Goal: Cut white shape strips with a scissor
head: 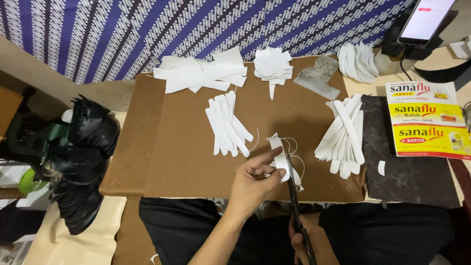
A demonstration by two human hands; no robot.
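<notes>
White paper strip (279, 156), pinched in the left hand (252, 182) over the near edge of the brown board (186, 147), meets the blades of black scissors (296, 206) closed in the right hand (299, 238); trimming appears under way, and the next cut calls for turning the strip along its curve. Finished strips lie fanned just left (226, 125) and right (343, 135); thin offcut curls (293, 147) beside the blades could snag.
</notes>
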